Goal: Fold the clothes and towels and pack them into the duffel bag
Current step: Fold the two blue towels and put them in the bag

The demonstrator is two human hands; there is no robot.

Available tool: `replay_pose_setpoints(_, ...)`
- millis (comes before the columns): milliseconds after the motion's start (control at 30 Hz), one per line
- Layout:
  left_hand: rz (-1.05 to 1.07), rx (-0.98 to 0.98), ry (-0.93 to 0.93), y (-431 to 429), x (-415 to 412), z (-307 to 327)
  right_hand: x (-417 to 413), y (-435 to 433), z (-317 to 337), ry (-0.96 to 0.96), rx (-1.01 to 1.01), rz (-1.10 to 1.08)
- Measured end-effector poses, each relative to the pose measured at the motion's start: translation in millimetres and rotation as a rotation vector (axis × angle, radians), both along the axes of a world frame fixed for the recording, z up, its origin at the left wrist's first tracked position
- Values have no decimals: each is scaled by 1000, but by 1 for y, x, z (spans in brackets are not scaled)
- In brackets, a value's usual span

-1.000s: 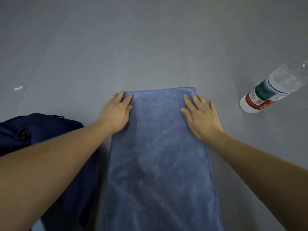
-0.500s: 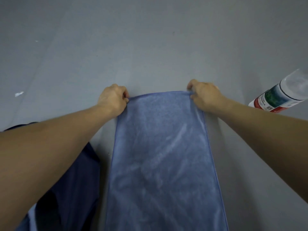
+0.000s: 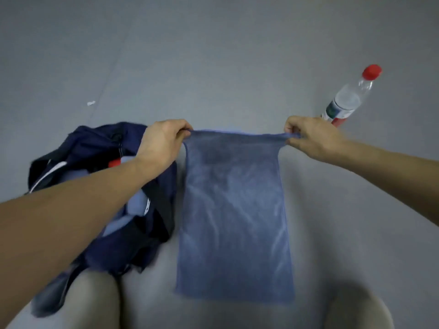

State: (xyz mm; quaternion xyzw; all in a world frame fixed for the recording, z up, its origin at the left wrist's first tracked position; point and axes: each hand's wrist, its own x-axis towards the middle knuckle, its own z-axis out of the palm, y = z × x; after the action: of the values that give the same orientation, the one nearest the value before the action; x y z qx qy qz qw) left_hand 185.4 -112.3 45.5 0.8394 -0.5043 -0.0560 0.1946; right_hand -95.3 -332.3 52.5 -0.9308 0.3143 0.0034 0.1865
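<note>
A long blue towel [image 3: 234, 217] lies in a narrow strip on the grey floor in front of me. My left hand [image 3: 161, 141] pinches its far left corner and my right hand [image 3: 308, 136] pinches its far right corner. The far edge is lifted off the floor and stretched between them. The navy duffel bag [image 3: 99, 148] sits open at the left, under my left forearm, with pale blue fabric [image 3: 136, 205] and a small red item [image 3: 115, 163] showing inside.
A clear plastic water bottle [image 3: 349, 98] with a red cap and a red and green label lies on the floor just behind my right hand. A small white scrap [image 3: 91, 103] lies at the far left. My knees show at the bottom edge.
My hands went from pressing flat on the towel to pinching its far corners, and now they have lifted that edge. The view pulled back, showing the bag and the whole bottle.
</note>
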Motion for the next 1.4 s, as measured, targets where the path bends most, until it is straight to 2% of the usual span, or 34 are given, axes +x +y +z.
replay_pose_setpoints(167,-93,-48,-26,111,-69,-3,-78,94,-2,-94,-119,235)
replay_pose_setpoints(367,-288,131,-83,221,-118,-61,-144,180,-57,-26,-60,426)
replay_pose_setpoints(533,-470,365,-46,253,-140,-97,-161,225,-113,130,73,555)
replay_pose_setpoints(633,-451,337,-33,241,-142,-108,-148,228,-125,194,106,558)
replay_pose_setpoints(767,-348,144,-74,175,-143,-115,-90,211,-133,25,24,298)
replay_pose_setpoints(867,-269,295,-46,122,-136,-139,-54,187,-149,133,-6,208)
replay_pose_setpoints(933,-204,418,8,94,-131,-157,-51,164,-161,226,-25,209)
replay_pose_setpoints(1000,-190,479,-18,75,-131,-170,-58,142,-169,287,-70,227)
replay_pose_setpoints(1167,-238,453,-55,40,-128,-177,-66,105,-174,318,-114,191)
replay_pose_setpoints(1400,-292,481,-106,41,-69,-164,-67,91,-167,327,-77,86)
